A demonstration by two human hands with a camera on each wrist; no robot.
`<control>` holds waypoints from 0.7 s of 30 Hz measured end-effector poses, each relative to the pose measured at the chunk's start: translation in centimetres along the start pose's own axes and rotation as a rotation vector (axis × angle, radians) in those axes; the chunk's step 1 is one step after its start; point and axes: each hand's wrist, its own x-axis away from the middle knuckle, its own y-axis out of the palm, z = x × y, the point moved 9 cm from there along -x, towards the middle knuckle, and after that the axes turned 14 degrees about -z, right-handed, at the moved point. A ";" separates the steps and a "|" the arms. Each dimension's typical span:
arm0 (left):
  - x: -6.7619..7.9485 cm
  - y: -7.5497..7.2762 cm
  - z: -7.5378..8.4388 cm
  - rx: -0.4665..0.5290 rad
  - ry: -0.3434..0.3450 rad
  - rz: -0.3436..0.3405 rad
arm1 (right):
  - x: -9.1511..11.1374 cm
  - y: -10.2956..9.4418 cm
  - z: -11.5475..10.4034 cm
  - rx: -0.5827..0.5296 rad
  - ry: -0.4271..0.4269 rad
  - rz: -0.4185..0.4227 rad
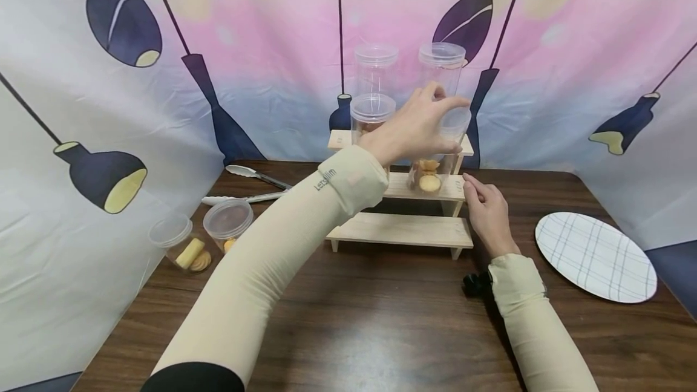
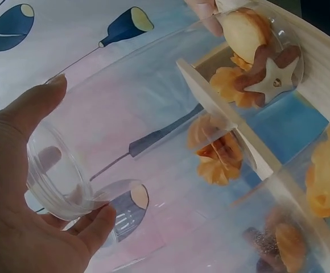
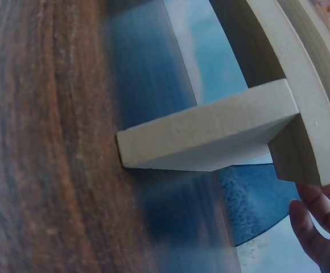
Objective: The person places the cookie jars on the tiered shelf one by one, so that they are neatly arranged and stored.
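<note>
My left hand (image 1: 416, 123) grips a clear plastic jar (image 1: 442, 165) near its lid (image 2: 54, 170), thumb on one side and fingers on the other. That jar stands at the right of the middle step of a wooden tiered rack (image 1: 403, 228), with cookies (image 2: 273, 79), one star-shaped, in its bottom. A second lidded jar (image 1: 373, 107) is to its left, partly hidden by the hand. Two taller-standing jars (image 1: 376, 56) are on the top step behind. My right hand (image 1: 487, 213) has its fingertips at the right end of the middle step, fingers loosely bent.
Two lidded jars with cookies, one (image 1: 187, 250) tilted in view, stand at the left. Metal tongs (image 1: 261, 196) lie behind them. An oval checked plate (image 1: 596, 257) rests at the right on the dark wooden table (image 1: 370, 319). A patterned cloth hangs behind.
</note>
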 end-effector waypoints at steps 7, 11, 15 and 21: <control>-0.2 0.1 -0.8 0.043 -0.066 -0.028 | 0.0 0.1 -0.1 -0.007 -0.004 -0.010; -0.3 0.4 -1.1 0.036 -0.090 -0.042 | 0.1 0.2 0.0 -0.009 0.001 -0.015; -0.3 0.5 -1.3 0.029 -0.100 -0.044 | 0.1 0.4 0.1 -0.010 0.005 -0.016; -0.2 0.5 -1.6 0.063 -0.111 -0.019 | 0.1 0.5 -0.1 -0.011 -0.005 -0.011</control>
